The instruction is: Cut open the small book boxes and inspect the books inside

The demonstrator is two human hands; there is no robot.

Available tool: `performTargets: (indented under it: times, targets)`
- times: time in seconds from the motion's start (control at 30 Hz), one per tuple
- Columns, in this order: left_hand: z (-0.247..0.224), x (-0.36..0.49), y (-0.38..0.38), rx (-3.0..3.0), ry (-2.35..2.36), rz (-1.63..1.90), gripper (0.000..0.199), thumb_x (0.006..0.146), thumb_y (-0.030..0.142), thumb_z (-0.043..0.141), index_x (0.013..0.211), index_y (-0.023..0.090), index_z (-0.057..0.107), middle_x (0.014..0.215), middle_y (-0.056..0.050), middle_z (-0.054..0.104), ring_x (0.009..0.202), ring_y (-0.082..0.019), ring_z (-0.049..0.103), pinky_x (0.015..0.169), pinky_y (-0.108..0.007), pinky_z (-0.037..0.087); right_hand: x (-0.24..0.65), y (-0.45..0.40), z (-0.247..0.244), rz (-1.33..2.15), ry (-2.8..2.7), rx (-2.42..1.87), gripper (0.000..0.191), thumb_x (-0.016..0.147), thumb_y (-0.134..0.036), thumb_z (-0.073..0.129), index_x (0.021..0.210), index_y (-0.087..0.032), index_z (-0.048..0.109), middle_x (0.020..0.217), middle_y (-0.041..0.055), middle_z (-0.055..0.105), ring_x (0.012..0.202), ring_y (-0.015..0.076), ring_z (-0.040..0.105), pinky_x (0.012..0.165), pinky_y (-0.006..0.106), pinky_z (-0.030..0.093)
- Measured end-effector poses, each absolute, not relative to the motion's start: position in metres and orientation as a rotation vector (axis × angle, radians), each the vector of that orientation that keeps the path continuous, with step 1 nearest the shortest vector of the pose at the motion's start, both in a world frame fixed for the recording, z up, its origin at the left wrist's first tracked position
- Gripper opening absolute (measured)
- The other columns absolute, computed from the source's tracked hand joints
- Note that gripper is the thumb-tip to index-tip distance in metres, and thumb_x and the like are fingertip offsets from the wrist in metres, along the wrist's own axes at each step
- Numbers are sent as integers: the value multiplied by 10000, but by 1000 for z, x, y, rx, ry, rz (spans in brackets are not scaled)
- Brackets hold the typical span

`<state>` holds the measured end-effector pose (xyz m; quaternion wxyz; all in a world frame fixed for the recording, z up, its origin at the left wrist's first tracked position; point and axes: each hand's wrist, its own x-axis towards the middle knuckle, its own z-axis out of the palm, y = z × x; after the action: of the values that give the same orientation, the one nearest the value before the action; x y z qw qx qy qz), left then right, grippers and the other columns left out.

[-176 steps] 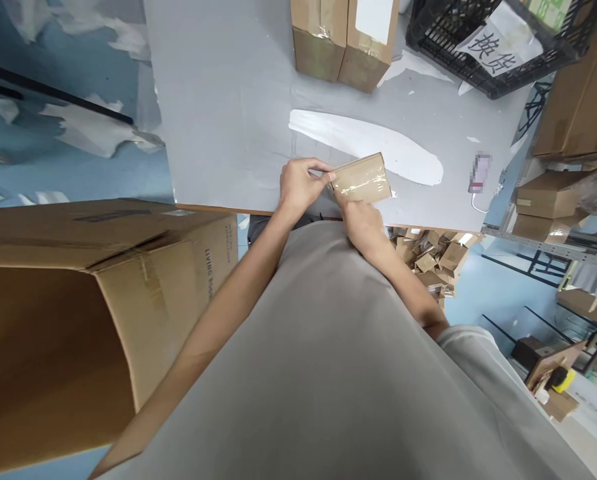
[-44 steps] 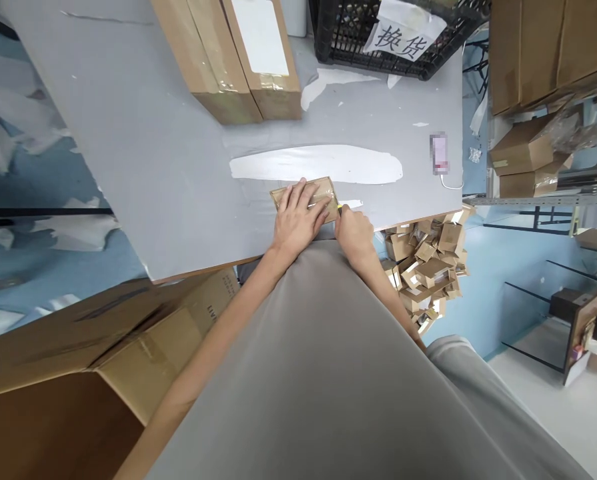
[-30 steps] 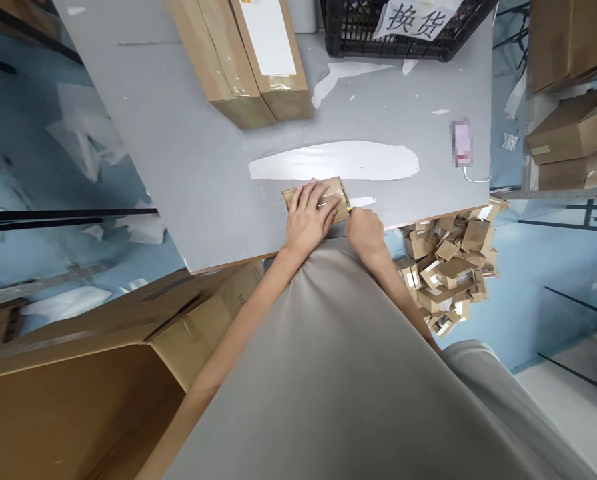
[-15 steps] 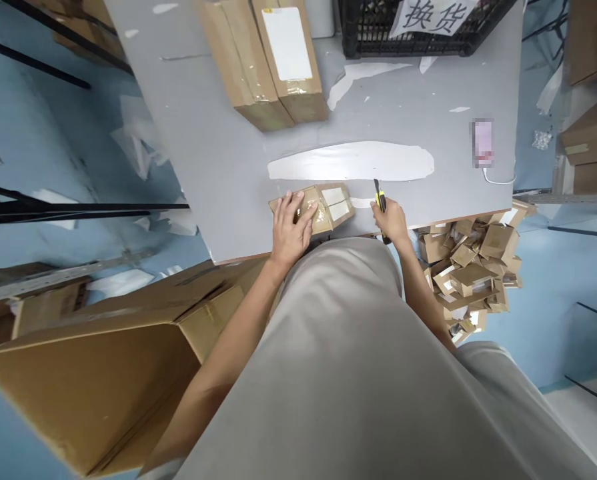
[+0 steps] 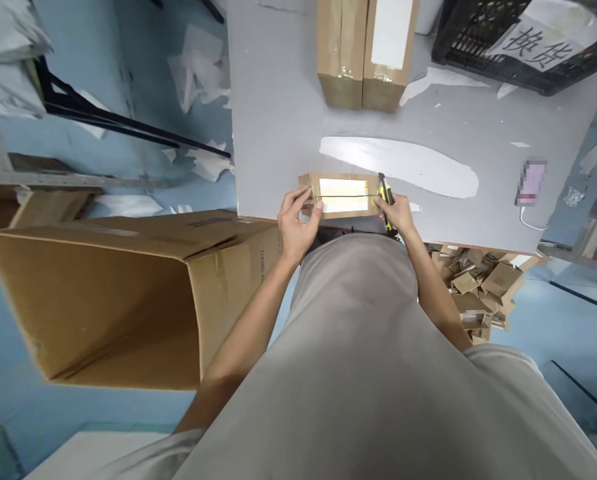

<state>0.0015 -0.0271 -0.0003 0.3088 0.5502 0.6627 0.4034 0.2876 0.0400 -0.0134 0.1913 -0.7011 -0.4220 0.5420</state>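
Observation:
A small cardboard box (image 5: 334, 215) lies at the table's near edge, its white label (image 5: 342, 189) facing up. Along the label and the face runs a thin dark line, like a slit. My left hand (image 5: 298, 220) grips the left end of the box, thumb on the near side and fingers at the far side. A yellow and black utility knife (image 5: 388, 200) is in my right hand (image 5: 399, 212), tilted with its tip pointing away from me. The thumb and fingertips of that hand touch the right end of the box.
White paper backing (image 5: 403, 160) lies beyond the box. Two taped cartons (image 5: 345, 90) and a black crate (image 5: 543, 83) stand further back. A pink phone-like object (image 5: 532, 181) lies right. A large open carton (image 5: 128, 307) stands left; opened boxes (image 5: 498, 283) pile below the table's right side.
The small box has turned so that its label faces up, and my right hand has come to its right end with the knife. My left hand has shifted its hold. The view has swung left.

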Motion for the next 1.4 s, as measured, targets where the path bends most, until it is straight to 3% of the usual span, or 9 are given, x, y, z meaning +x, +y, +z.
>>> performTargets:
  times: [0.13, 0.3, 0.37, 0.47, 0.57, 0.73, 0.87, 1.13, 1.4]
  targets:
    - [-19, 17, -32, 1190, 1689, 1072, 487, 1033, 563, 771, 1403, 249, 812, 1414, -123, 756, 1184, -253, 789, 1023, -402, 712, 307, 35, 7, 1297, -1336, -2056, 340, 963, -540, 769, 928, -204, 731, 613, -46, 647, 549, 191, 687, 574, 269, 519]
    - [-67, 28, -21, 1015, 1550, 1015, 518, 954, 555, 820, 1346, 218, 805, 1429, -132, 762, 1207, -278, 800, 1032, -423, 713, 321, 35, 24, 1129, -1629, -2281, 345, 1027, -525, 698, 906, -204, 730, 631, 2, 701, 646, 245, 741, 690, 304, 549]
    - [-80, 28, -18, 1009, 1521, 989, 561, 946, 580, 817, 1375, 220, 772, 1452, -144, 752, 1235, -297, 793, 1032, -441, 710, 318, 38, 33, 1060, -1807, -2343, 363, 1066, -536, 665, 995, -192, 757, 791, 75, 802, 771, 282, 787, 750, 321, 560]
    - [-89, 26, -19, 1050, 1471, 971, 689, 972, 636, 789, 1532, 258, 656, 1556, -165, 698, 1349, -317, 744, 1102, -465, 674, 303, 45, 53, 818, -2138, -2374, 428, 1155, -528, 551, 1283, -169, 745, 1133, 185, 862, 1016, 344, 805, 869, 357, 554]
    - [-88, 26, -22, 1088, 1434, 987, 747, 1015, 695, 733, 1628, 301, 566, 1661, -163, 608, 1535, -334, 622, 1217, -466, 597, 275, 51, 75, 782, -2448, -2258, 499, 1236, -503, 357, 1487, -185, 647, 1268, 185, 844, 1129, 346, 789, 910, 348, 522]
    - [-83, 25, -21, 1096, 1383, 985, 701, 1031, 730, 691, 1574, 289, 644, 1692, -169, 559, 1629, -363, 522, 1248, -468, 567, 224, 64, 92, 959, -3020, -1884, 500, 1255, -483, 312, 1485, -204, 658, 1361, 168, 813, 1175, 332, 776, 906, 328, 482]
    - [-82, 22, -18, 1113, 1327, 989, 707, 1036, 715, 690, 1592, 280, 651, 1693, -170, 585, 1618, -371, 530, 1275, -493, 540, 203, 77, 95, 941, -3265, -1779, 511, 1251, -488, 326, 1497, -185, 657, 1355, 190, 807, 1163, 345, 777, 908, 347, 474]
    - [-84, 28, -19, 1039, 1287, 1054, 765, 1021, 794, 668, 1606, 301, 652, 1687, -148, 609, 1605, -373, 552, 1256, -488, 559, 197, 89, 88, 858, -3428, -1695, 488, 1247, -475, 347, 1499, -187, 649, 1361, 208, 800, 1158, 351, 793, 929, 378, 491]
    - [-87, 32, -22, 980, 1277, 1083, 825, 997, 849, 665, 1625, 316, 630, 1723, -148, 573, 1629, -394, 520, 1321, -536, 491, 189, 94, 88, 816, -3465, -1648, 503, 1247, -449, 320, 1491, -175, 664, 1335, 226, 810, 1203, 374, 785, 958, 407, 513]
